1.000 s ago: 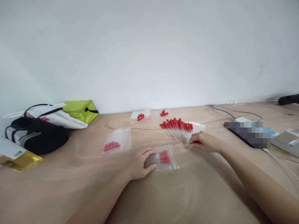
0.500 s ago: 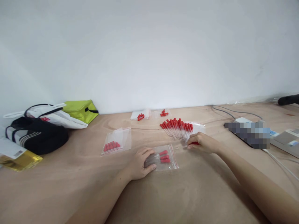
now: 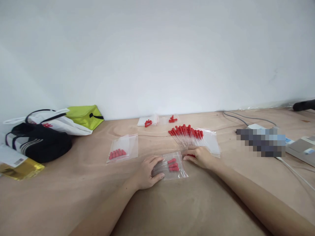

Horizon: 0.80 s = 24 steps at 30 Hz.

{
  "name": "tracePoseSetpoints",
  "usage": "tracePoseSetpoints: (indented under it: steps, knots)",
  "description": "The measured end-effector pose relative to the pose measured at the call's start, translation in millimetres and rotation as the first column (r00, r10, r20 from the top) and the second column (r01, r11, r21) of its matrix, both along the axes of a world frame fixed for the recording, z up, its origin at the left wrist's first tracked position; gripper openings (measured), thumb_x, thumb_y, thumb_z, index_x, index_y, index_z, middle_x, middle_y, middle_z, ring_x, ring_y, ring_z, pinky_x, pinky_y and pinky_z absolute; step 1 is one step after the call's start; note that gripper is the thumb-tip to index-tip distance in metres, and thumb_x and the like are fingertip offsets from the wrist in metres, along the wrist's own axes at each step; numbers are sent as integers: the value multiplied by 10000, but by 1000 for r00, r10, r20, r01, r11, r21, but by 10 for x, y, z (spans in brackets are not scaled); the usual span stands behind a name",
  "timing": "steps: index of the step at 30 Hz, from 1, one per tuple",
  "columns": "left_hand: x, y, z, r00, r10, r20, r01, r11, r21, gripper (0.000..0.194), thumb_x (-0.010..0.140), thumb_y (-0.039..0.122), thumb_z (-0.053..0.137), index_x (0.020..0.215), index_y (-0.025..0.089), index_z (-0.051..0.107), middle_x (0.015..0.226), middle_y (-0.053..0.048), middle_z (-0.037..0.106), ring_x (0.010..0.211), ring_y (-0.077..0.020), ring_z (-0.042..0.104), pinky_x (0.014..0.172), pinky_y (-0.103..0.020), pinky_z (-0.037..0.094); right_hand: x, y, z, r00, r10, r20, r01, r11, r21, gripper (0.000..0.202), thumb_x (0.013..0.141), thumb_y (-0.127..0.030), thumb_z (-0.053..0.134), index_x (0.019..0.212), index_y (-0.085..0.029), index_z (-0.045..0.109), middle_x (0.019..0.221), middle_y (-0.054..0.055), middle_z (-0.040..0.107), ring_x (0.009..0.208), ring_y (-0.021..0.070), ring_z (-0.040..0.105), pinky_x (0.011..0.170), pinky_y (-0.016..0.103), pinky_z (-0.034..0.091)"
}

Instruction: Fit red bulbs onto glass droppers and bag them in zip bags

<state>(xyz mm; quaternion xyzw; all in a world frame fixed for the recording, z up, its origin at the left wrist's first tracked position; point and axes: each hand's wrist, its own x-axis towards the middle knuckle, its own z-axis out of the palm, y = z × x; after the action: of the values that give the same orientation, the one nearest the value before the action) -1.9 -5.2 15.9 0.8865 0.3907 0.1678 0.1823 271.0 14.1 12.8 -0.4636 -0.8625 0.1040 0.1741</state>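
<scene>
Tabletop [image 3: 209, 203], L to R: L hand [image 3: 147, 172] fingers apart, resting on L end of zip bag [image 3: 181, 171], red-bulb droppers [image 3: 173, 169] inside, well off back edge | dropper pile [image 3: 185, 131] nearer back edge | R hand [image 3: 200, 157] clamped on loose dropper [image 3: 191, 155] by bag's R edge; prob. light, stem slick/fragile, bulb soft: hold by bulb.

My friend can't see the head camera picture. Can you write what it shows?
A left hand rests on a clear zip bag holding red-topped droppers; the right hand holds something red, mostly hidden, by the bag's zip edge. Behind, more droppers lie fanned out on a brown table.
</scene>
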Motion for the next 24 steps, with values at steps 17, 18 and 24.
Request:
tracePoseSetpoints:
  steps: [17, 18, 24]
  knots:
    - [6, 0, 6, 999, -10, 32, 11, 1000, -18, 484, 757, 307, 547, 1208, 216, 396, 1224, -65, 467, 1132, -222, 421, 964, -380, 348, -177, 11, -178, 807, -114, -580, -50, 964, -260, 164, 760, -282, 530, 871, -175, 584, 789, 21, 595, 639, 112, 521, 587, 244, 430]
    - [10, 2, 6, 999, -11, 34, 12, 1000, -16, 486, 757, 309, 546, 1210, 215, 394, 1224, -67, 466, 1130, -221, 423, 962, -379, 350, -221, 10, -199, 785, -164, -597, -26, 954, -298, 173, 739, -296, 552, 859, -171, 569, 759, 8, 591, 574, 96, 495, 538, 229, 412]
    - [13, 5, 3, 1000, -3, 20, 3, 1000, -22, 481, 767, 327, 538, 1212, 219, 392, 1230, -65, 465, 1141, -227, 415, 975, -394, 335, -467, 10, -278, 660, -286, -695, 21, 931, -364, 172, 705, -301, 562, 731, -184, 439, 728, -10, 586, 547, 85, 504, 511, 216, 394]
